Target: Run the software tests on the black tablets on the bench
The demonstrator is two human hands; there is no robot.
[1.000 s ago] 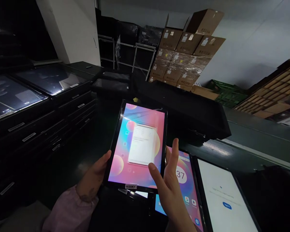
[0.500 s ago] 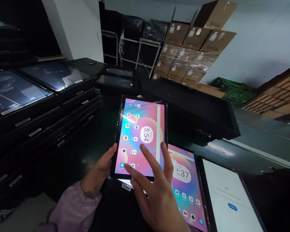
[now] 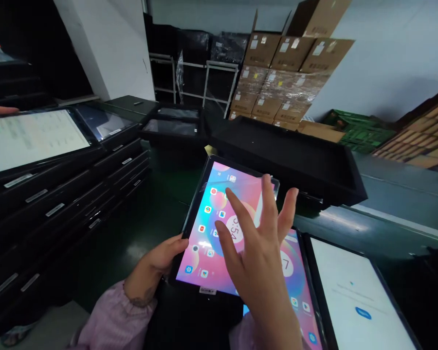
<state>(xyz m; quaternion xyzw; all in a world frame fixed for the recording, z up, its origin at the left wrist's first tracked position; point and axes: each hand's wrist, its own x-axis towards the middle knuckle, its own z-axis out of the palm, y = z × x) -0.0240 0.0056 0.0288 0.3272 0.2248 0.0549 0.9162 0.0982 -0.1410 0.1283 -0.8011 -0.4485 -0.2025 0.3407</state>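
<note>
A tablet (image 3: 200, 253) with a pink and blue home screen is tilted in front of me. My left hand (image 3: 164, 257) grips its left edge, thumb on the front bezel; the other fingers are hidden behind it. Over the screen, my right hand (image 3: 261, 248) has its fingers spread and holds nothing. I cannot tell whether a fingertip touches the glass. Partly behind my right hand lies a second tablet (image 3: 306, 287) with a similar lit screen. To its right is a tablet (image 3: 354, 287) with a white screen and a blue button.
Stacked black trays (image 3: 76, 189) stand at left. Above them another person's hand (image 3: 0, 109) is at a white-lit tablet (image 3: 40, 138). A large black tray (image 3: 284, 158) lies ahead on the green table (image 3: 160, 194). Cardboard boxes (image 3: 277, 80) and green crates (image 3: 357, 129) are farther back.
The held tablet has shifted right and turned clockwise. My right hand has moved up and right with its fingers wider apart. At left, another person's hand and a white-lit tablet have come into view.
</note>
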